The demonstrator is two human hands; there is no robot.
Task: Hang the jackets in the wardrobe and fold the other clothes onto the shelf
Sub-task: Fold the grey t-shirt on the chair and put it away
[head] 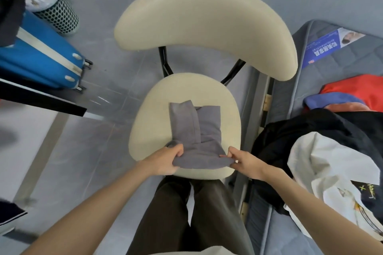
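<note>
Grey cloth, one folded garment [199,130], is held at its near edge by both hands. The left hand [165,160] has a full grip, fingers curled round the left corner. The right hand [243,161] pinches the right corner between thumb and fingers. The garment lies on the seat of one cream chair [157,114]. To the right, one bare mattress [339,56] carries a black garment [300,130], a white printed garment [323,163] and a red-and-blue heap [356,89]. To the left, on the grey tiled floor [83,151], are one blue suitcase [41,56] and one mesh bin [60,14].
</note>
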